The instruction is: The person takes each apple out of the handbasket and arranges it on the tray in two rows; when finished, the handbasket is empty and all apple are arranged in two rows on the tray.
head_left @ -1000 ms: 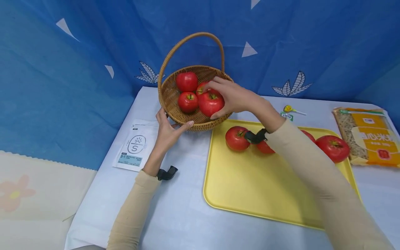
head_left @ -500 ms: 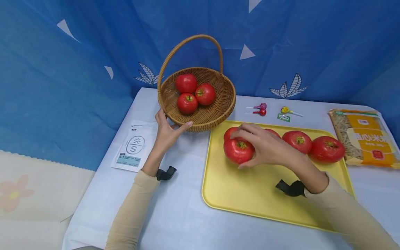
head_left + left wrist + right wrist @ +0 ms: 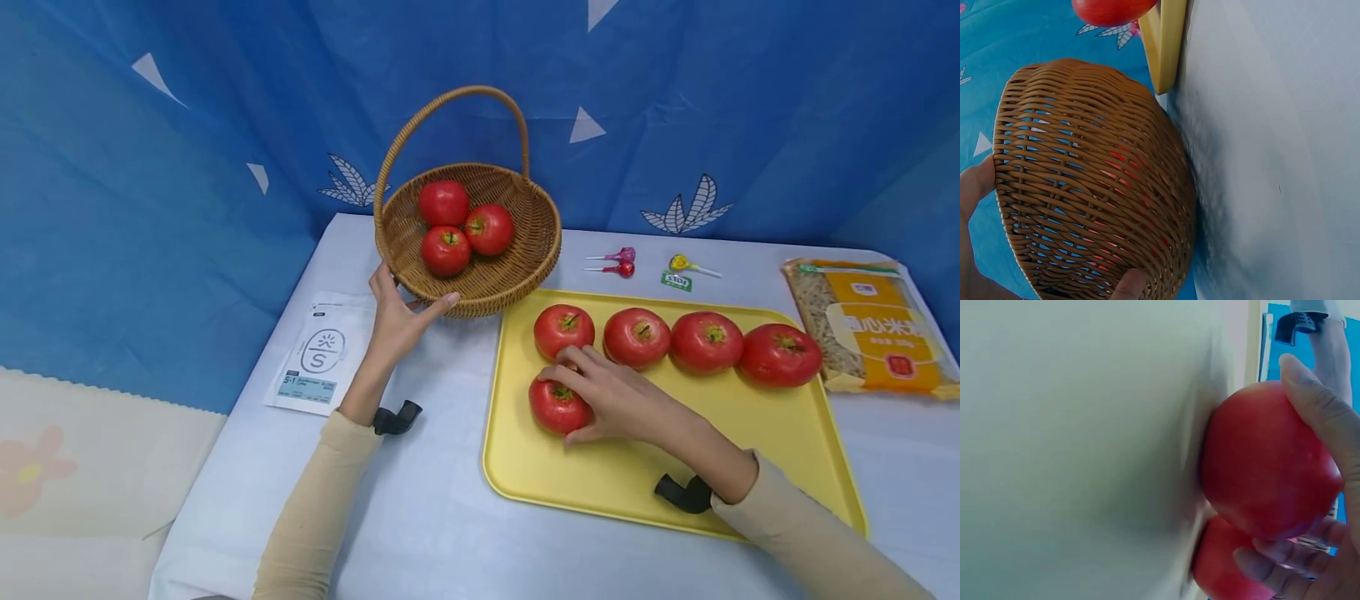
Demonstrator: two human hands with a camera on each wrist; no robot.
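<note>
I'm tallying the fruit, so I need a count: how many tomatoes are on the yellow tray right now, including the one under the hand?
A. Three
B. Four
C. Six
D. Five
D: four tomatoes line the far side of the yellow tray, and the right hand grips a fifth tomato nearer.

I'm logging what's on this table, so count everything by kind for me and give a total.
Tomatoes: 8, 5 on the yellow tray (one gripped by the right hand), 3 in the basket held by the left hand
Lollipops: 3
Baskets: 1
Trays: 1
Noodle packs: 1
White packets: 1
Small green packets: 1
Total: 16
</note>
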